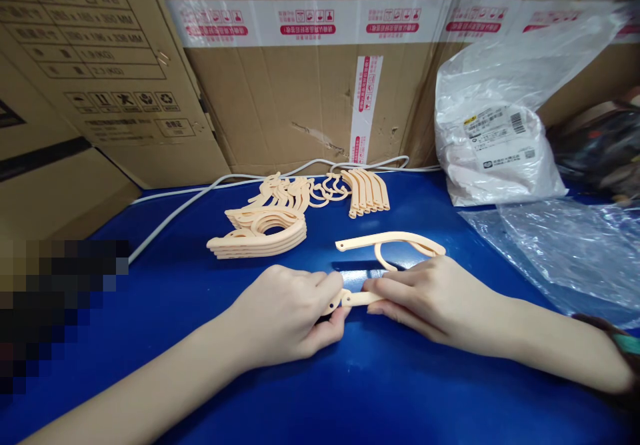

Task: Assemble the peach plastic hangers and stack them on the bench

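Note:
My left hand [287, 311] and my right hand [425, 295] meet low on a blue table [350, 391]. Both are closed in a pinch on small peach plastic hanger pieces [350, 297] that touch end to end between my fingertips. A curved peach hanger arm with a hook [395, 241] lies just behind my right hand, touching its knuckles. Farther back lie a stack of peach hanger parts [260, 231], a row of hook pieces [300, 191] and a row of straight arms [367, 191].
Large cardboard boxes [300, 85] wall off the back and left. A white cable [200, 195] runs along the table's far edge. A white plastic bag with a label [495, 138] and clear plastic sheeting [565, 245] lie at the right.

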A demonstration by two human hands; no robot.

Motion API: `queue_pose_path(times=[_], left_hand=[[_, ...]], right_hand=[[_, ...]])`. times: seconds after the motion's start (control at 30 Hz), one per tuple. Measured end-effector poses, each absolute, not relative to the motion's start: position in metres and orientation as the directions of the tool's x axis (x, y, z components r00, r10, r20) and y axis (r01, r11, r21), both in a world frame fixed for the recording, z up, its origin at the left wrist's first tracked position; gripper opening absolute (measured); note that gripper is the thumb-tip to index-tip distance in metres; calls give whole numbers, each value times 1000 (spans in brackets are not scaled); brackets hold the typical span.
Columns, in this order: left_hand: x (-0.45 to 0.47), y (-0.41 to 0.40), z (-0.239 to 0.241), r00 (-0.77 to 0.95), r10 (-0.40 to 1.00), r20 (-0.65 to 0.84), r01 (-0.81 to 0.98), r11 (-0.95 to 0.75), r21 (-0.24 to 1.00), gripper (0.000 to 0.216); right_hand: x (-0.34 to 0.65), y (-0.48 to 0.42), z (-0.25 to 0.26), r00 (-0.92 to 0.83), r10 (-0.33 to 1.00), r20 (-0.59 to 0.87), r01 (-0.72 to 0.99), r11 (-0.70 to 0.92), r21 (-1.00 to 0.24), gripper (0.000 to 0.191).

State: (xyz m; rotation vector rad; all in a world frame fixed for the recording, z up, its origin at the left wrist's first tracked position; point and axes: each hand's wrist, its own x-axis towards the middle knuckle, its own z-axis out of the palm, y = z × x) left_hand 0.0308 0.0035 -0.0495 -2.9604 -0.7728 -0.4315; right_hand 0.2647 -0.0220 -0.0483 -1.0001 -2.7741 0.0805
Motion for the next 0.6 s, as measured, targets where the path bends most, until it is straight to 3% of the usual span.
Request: queue_pose_path(times=[0.6], left_hand=[[32, 4, -48, 840, 480, 254, 485, -873, 47, 19]], right_hand=[[264, -21, -48, -753, 643, 143, 626, 766, -150, 33]])
